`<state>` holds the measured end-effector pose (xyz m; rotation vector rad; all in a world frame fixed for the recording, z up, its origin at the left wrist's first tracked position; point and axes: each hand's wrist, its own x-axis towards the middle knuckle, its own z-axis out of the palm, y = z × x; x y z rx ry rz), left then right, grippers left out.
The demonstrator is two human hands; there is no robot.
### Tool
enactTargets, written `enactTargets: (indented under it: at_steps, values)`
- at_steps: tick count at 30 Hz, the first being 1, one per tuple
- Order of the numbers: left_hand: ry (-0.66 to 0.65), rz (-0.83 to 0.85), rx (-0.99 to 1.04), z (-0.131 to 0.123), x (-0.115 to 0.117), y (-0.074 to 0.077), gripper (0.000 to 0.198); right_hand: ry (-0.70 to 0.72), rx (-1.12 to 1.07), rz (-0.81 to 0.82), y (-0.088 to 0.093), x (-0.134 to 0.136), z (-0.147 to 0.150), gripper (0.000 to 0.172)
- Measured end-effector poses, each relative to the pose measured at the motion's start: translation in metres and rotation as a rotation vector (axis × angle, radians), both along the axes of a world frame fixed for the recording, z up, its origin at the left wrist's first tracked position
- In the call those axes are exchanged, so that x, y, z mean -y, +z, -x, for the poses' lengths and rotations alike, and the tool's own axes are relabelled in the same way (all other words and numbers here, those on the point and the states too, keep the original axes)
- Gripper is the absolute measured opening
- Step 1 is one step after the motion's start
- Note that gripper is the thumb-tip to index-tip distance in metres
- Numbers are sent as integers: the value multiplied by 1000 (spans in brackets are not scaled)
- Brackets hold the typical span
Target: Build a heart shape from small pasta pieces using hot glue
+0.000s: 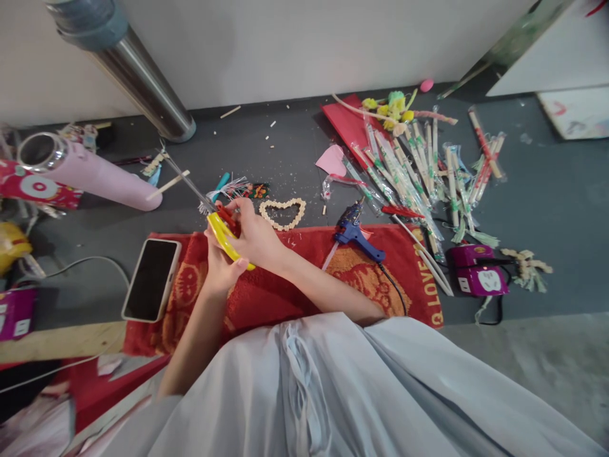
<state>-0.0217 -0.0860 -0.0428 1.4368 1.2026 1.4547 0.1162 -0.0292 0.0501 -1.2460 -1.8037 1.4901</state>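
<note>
My right hand (259,238) is closed on the yellow and red handles of the scissors (222,236), above the red towel (285,285). Below and beside it, my left hand (221,263) wraps round the lower side of the same handles. The long blades point up and left, and a thin pale stick (171,183) crosses them near the pink bottle. Just right of my hands lies a heart-shaped ring of small pale pieces (282,214). A blue glue gun (358,233) rests on the towel's upper edge.
Wrapped sticks (409,165) lie in a pile at the right, near a purple power block (479,270). To the left are a phone (151,279), a pink bottle (109,178) and a tall steel flask (147,89). Cords run at both sides.
</note>
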Motion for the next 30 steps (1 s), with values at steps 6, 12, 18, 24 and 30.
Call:
enactTargets:
  at_steps: [6, 12, 18, 24, 30]
  values:
    - [11, -27, -20, -4, -5, 12, 111, 53, 62, 17, 1, -3, 0, 45]
    - [2, -44, -52, -2, -4, 12, 106, 160, 173, -13, 9, -4, -2, 47]
    - [-36, 19, -49, -5, -1, 15, 113, 156, 224, -69, 6, -3, -2, 53]
    - [-62, 11, -51, -4, 0, 17, 112, 178, 266, -97, 5, -2, -2, 52]
    - [-66, 40, -35, -2, 1, 15, 115, 180, 220, -90, 7, -2, -1, 55]
